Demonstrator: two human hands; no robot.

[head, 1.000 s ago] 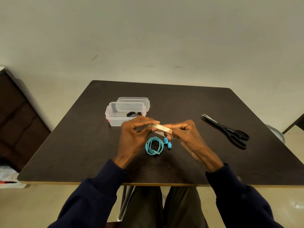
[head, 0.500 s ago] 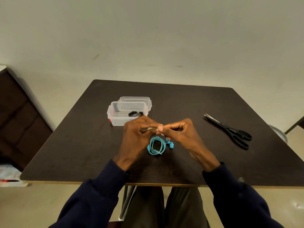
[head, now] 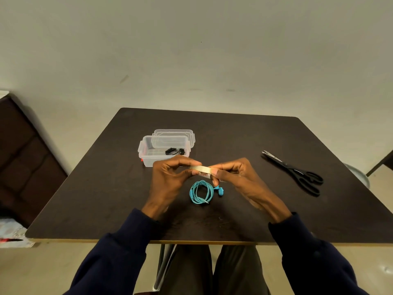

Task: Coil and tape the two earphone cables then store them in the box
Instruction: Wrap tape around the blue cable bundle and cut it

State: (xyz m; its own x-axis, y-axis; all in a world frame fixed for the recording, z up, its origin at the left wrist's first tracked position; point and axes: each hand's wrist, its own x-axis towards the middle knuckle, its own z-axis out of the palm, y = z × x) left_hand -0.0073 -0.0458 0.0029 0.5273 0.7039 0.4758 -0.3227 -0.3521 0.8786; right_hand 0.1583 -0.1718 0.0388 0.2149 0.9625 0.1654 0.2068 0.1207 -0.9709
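Cream tape [head: 202, 168] shows between the hands, where half a second ago the fingertips met and hid it. The left hand [head: 170, 177] pinches one end and the right hand [head: 238, 177] the other, just above the coiled teal earphone cable [head: 201, 192] on the dark table [head: 234, 135]. The black earphone cable [head: 174, 151] lies in the clear box [head: 144, 154], just beyond the left hand. Bare tabletop runs right to the scissors [head: 297, 173].

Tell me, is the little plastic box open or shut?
Open. The box has no lid on top: the lid sits just behind it, and the black earphone cable shows inside.
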